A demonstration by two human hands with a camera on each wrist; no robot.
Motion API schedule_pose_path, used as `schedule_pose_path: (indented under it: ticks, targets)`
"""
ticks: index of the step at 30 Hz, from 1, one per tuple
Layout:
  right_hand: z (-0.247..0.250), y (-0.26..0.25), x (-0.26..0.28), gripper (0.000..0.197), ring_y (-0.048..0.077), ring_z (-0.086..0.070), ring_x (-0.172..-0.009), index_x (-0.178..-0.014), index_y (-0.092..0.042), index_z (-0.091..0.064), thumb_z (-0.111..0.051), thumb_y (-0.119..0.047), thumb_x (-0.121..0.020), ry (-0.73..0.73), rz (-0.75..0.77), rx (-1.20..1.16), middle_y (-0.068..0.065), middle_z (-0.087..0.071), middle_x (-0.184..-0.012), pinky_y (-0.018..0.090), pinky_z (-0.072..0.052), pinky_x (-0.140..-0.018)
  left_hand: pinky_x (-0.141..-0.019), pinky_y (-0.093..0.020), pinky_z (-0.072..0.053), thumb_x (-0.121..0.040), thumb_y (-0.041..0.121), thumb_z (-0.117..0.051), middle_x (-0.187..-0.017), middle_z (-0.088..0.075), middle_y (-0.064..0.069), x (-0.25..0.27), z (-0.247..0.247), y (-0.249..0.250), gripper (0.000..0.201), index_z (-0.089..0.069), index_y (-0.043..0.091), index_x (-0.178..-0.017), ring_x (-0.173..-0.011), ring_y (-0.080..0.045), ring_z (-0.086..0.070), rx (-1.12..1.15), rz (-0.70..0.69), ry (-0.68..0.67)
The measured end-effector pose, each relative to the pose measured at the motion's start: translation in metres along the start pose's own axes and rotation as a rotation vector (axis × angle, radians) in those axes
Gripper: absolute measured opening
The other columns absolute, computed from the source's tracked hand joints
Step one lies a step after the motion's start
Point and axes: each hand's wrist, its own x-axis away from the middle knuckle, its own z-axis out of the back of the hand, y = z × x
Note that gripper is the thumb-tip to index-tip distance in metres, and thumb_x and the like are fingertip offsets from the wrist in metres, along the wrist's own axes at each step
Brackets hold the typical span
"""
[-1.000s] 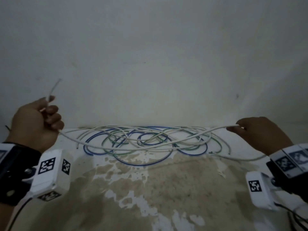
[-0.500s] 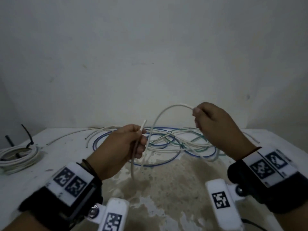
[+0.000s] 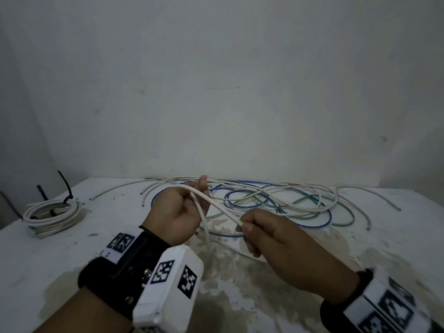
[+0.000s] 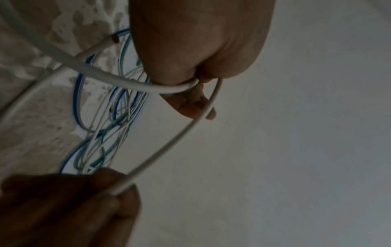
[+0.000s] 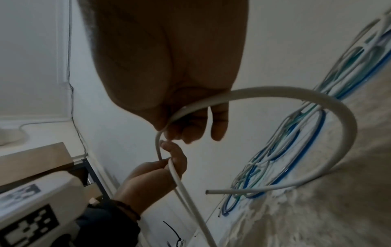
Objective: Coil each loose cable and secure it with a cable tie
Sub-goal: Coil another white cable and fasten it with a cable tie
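A white cable [image 3: 217,205] is pinched above the table [image 3: 72,248] by the left hand [image 3: 179,213] and right hand [image 3: 271,233]; its free end [image 5: 208,191] is shown only by the right wrist view, a tied coil [image 3: 51,213] only by the head view.

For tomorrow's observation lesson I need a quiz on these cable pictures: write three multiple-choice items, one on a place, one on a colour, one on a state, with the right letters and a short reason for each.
1. Where does the tied coil lie on the table?
A. far left
B. far right
C. between the hands

2. What colour is the cable that both hands hold?
A. blue
B. white
C. green

3. What is the left hand doing?
A. resting flat on the table
B. hanging idle
C. gripping the cable

Key: 1 A, the coil with its black tie sits at the left edge in the head view. 2 B, the strand from the left hand to the right hand is white. 3 C, its fingers are curled round the cable.
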Motion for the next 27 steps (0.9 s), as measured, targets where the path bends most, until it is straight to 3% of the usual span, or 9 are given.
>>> schedule_pose_path:
  ticks: [2, 5, 10, 13, 16, 19, 21, 23, 27]
  targets:
    - [0.002, 0.001, 0.002, 0.030, 0.001, -0.051, -0.061, -0.071, -0.026, -0.051, -0.044, -0.031, -0.099, -0.112, -0.068, 0.088, -0.010, -0.058, -0.066, 0.019, -0.040, -0.062, -0.040, -0.017, -0.045, -0.098, 0.001, -0.031, -0.053, -0.049, -0.001, 0.002, -0.001, 0.001, 0.031, -0.048, 0.010, -0.073, -0.042, -0.010, -0.045, -0.002, 0.027, -0.024]
    - [-0.001, 0.000, -0.001, 0.014, 0.003, -0.058, -0.080, -0.085, -0.032, -0.056, -0.049, -0.039, -0.095, -0.239, -0.116, 0.192, -0.009, -0.066, -0.087, 0.022, -0.046, -0.074, -0.034, -0.016, -0.029, -0.097, 0.004, -0.030, -0.049, -0.036, 0.005, 0.006, -0.008, -0.006, 0.028, -0.044, 0.011, -0.074, -0.035, -0.006, -0.031, -0.157, -0.038, -0.066]
    - [-0.002, -0.015, -0.028, 0.021, -0.003, -0.053, -0.085, -0.085, -0.033, -0.060, -0.047, -0.049, -0.091, 0.387, 0.112, 0.115, -0.012, -0.060, -0.085, 0.009, -0.036, -0.072, -0.039, -0.018, -0.020, -0.099, 0.007, -0.035, -0.049, -0.035, 0.005, 0.022, -0.025, -0.032, 0.018, -0.051, -0.003, -0.098, -0.039, -0.008, -0.026, -0.749, -0.330, -0.146]
    - [0.004, -0.025, -0.049, 0.043, 0.004, -0.052, -0.082, -0.074, -0.020, -0.064, -0.045, -0.056, -0.090, 0.443, 0.048, 0.200, -0.007, -0.059, -0.082, 0.022, -0.038, -0.075, -0.042, -0.020, -0.022, -0.103, 0.016, -0.035, -0.048, -0.035, 0.004, 0.029, -0.030, -0.047, 0.031, -0.059, 0.004, -0.088, -0.042, -0.009, -0.026, -0.926, -0.426, -0.250]
    - [0.014, -0.028, -0.062, 0.035, 0.014, -0.049, -0.073, -0.075, -0.008, -0.061, -0.051, -0.037, -0.093, 0.425, -0.103, 0.245, 0.004, -0.056, -0.080, 0.026, -0.032, -0.064, -0.042, -0.023, -0.028, -0.104, 0.018, -0.034, -0.057, -0.035, -0.008, 0.030, -0.029, -0.049, 0.033, -0.051, -0.002, -0.083, -0.045, -0.015, -0.029, -0.920, -0.405, -0.311]
    - [0.022, -0.026, -0.064, 0.028, 0.016, -0.053, -0.067, -0.087, -0.001, -0.058, -0.045, -0.024, -0.098, 0.481, -0.139, -0.039, 0.007, -0.061, -0.080, 0.027, -0.038, -0.060, -0.053, -0.024, -0.046, -0.103, 0.017, -0.036, -0.066, -0.050, -0.007, 0.026, -0.021, -0.046, 0.032, -0.053, 0.002, -0.081, -0.056, -0.015, -0.050, -0.900, -0.376, -0.247]
    - [0.026, -0.028, -0.058, 0.021, 0.014, -0.049, -0.051, -0.087, -0.007, -0.052, -0.040, -0.019, -0.100, 0.468, -0.148, -0.469, 0.003, -0.058, -0.068, 0.027, -0.041, -0.046, -0.054, -0.024, -0.038, -0.103, 0.016, -0.036, -0.064, -0.047, -0.003, 0.021, -0.016, -0.040, 0.029, -0.056, 0.006, -0.084, -0.056, -0.015, -0.043, -0.794, -0.356, -0.191]
    - [0.026, -0.030, -0.049, 0.019, 0.010, -0.031, -0.038, -0.087, -0.011, -0.050, -0.039, -0.018, -0.101, 0.367, -0.159, -0.778, -0.001, -0.043, -0.054, 0.021, -0.027, -0.036, -0.049, -0.024, -0.027, -0.103, 0.015, -0.034, -0.057, -0.038, 0.002, 0.015, -0.012, -0.031, 0.026, -0.055, 0.004, -0.092, -0.050, -0.011, -0.030, -0.624, -0.303, -0.134]
    - [0.015, -0.034, -0.036, 0.025, 0.007, -0.020, -0.038, -0.091, -0.015, -0.059, -0.040, -0.026, -0.100, 0.242, -0.169, -0.746, -0.006, -0.030, -0.046, 0.018, -0.015, -0.040, -0.040, -0.020, -0.026, -0.103, 0.017, -0.033, -0.054, -0.032, 0.004, 0.008, -0.007, -0.010, 0.025, -0.052, 0.007, -0.091, -0.042, -0.008, -0.026, -0.384, -0.178, -0.073]
